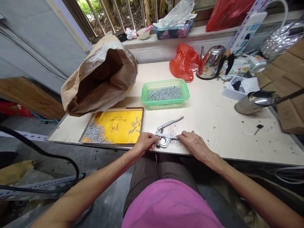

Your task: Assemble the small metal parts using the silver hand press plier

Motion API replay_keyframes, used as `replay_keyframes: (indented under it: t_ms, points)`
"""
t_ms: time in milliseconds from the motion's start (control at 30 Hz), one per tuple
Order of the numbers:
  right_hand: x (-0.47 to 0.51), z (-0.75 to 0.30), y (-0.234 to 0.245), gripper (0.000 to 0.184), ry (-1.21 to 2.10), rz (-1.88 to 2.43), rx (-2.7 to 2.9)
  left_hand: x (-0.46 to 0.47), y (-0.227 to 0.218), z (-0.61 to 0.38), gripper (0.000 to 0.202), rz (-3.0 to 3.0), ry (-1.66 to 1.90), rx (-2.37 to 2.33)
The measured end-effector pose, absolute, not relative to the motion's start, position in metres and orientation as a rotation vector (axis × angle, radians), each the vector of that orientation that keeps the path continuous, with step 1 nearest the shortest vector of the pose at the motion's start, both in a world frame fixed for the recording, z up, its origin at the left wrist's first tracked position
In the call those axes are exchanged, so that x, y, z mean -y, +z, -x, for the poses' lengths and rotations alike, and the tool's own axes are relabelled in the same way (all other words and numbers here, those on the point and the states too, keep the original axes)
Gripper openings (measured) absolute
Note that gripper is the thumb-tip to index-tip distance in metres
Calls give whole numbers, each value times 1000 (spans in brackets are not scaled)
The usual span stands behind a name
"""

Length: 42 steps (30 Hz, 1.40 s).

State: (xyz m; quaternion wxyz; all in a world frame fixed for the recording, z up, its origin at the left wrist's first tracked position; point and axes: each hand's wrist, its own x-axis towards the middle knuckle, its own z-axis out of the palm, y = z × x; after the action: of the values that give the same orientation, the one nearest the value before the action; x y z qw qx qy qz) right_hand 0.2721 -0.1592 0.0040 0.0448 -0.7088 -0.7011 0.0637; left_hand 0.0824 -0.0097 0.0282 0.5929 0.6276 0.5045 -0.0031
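A metal hand press tool (166, 133) lies at the table's near edge with its lever handle raised toward the right. My left hand (144, 142) is closed in a pinch at the tool's jaw, holding a small piece too tiny to name. Resting on the tool's lower handle, my right hand (193, 142) has its fingers curled over it. To the left, a yellow-lined shallow tray (118, 126) holds several small metal pieces (95, 133). Behind the tool, a green basket (165, 92) is filled with similar metal pieces.
A large brown paper sack (102, 76) lies open at back left. A red plastic bag (184, 61), a steel kettle (212, 61), a steel pot (255, 102) and cardboard boxes (285, 82) crowd the back right. A black cable (47, 158) loops at left.
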Motion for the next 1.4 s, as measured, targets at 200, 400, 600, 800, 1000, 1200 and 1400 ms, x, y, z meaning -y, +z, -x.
replay_keyframes:
  t_ms: [200,400,600,800,1000,1200,1400]
  points:
    - [158,-273,6,24,215,2157,2121,6,18,-82,26,-1527,-93,-1177]
    - [157,-272,9,22,239,2168,2113,-1,24,-90,32,-1544,-288,-1139]
    - [158,-273,6,21,195,2142,2114,-6,31,-90,32,-1483,-389,-1119]
    - [158,-271,10,21,179,2177,2138,-10,34,-96,29,-1559,-473,-1097]
    - [156,-269,7,21,129,2191,2124,-10,33,-101,30,-1628,-542,-1082]
    - [157,-269,14,21,201,2217,2137,-4,27,-92,25,-1569,-468,-1077]
    - [143,-294,22,56,203,2049,2158,1,28,-90,24,-1579,-428,-1065]
